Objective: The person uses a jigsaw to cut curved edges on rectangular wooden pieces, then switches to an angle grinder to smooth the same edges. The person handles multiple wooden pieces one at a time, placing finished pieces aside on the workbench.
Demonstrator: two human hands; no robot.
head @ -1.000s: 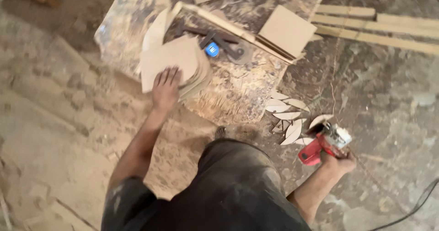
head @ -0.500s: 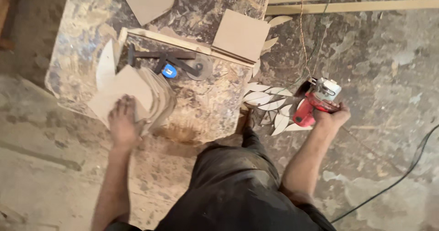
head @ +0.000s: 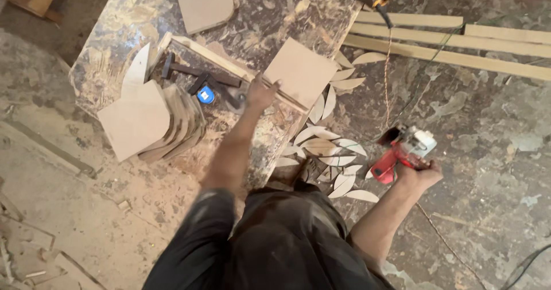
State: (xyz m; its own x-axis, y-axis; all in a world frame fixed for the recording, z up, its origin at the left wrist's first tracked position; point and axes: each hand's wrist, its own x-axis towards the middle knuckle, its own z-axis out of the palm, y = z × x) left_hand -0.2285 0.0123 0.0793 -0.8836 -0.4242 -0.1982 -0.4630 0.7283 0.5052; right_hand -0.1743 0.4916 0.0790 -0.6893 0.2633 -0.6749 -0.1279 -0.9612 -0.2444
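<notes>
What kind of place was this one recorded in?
Most likely a rough carpentry workshop. A stack of cut board pieces lies on a worn worktable, leaf-shaped offcuts litter the dusty floor, and the right hand grips a red power tool.

The left hand (head: 261,93) is off the stack of cut boards (head: 150,120) now and reaches across the desk (head: 132,14) to the wooden strip (head: 241,72) beside the square board (head: 299,72).

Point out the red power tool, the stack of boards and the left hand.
red power tool (head: 396,155), head view, on its red body.
stack of boards (head: 138,120), head view, on the top board's face.
left hand (head: 261,93), head view, on its back.
</notes>
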